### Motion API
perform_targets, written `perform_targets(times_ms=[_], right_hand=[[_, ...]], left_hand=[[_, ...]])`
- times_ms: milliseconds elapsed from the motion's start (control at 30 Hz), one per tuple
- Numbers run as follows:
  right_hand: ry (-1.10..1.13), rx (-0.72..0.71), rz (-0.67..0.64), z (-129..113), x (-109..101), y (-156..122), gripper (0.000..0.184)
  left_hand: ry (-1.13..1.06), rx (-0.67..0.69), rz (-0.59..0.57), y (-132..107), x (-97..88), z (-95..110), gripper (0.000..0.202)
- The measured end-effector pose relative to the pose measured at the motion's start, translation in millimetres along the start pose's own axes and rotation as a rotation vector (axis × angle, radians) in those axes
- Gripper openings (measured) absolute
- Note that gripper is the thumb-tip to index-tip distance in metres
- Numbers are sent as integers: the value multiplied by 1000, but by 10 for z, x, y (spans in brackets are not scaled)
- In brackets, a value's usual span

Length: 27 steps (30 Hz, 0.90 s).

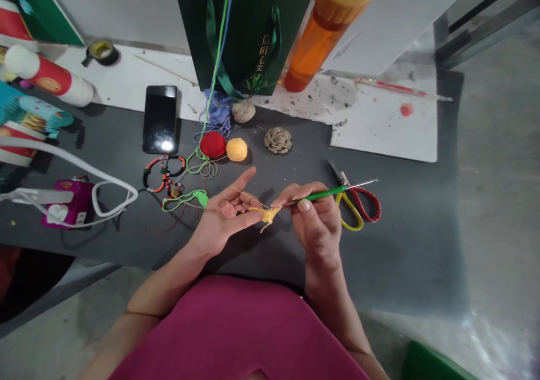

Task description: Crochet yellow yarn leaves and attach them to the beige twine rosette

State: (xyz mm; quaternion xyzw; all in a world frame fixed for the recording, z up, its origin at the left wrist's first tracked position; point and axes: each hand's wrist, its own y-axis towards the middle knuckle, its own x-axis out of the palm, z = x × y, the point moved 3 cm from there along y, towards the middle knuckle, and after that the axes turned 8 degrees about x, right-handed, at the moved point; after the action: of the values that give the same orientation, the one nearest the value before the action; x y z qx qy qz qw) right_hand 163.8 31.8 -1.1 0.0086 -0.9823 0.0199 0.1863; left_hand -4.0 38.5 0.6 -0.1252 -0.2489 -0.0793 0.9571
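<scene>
My left hand [225, 214] pinches a small piece of yellow crochet work [266, 215] between thumb and fingers, with a thin yellow yarn strand running over its raised index finger. My right hand [314, 217] grips a green-handled crochet hook [333, 191], its hooked end hidden at the yellow piece and its bare metal end pointing right. Both hands hover just above the dark grey table [400, 256].
Scissors with yellow and red handles [358, 205] lie right of my right hand. Behind are a red yarn ball [213, 144], a yellow ball [237, 149], a beige crocheted flower [278, 140], a phone [160, 118], bead bracelets [164, 173], a green bag [247, 31] and an orange bottle [324, 31].
</scene>
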Motion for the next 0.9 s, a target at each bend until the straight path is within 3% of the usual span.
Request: perform_targets(times_ms=[900], right_hand=[[-253, -119, -23, -148, 14, -49, 5]], left_hand=[[107, 27, -13, 4, 6, 34, 71]])
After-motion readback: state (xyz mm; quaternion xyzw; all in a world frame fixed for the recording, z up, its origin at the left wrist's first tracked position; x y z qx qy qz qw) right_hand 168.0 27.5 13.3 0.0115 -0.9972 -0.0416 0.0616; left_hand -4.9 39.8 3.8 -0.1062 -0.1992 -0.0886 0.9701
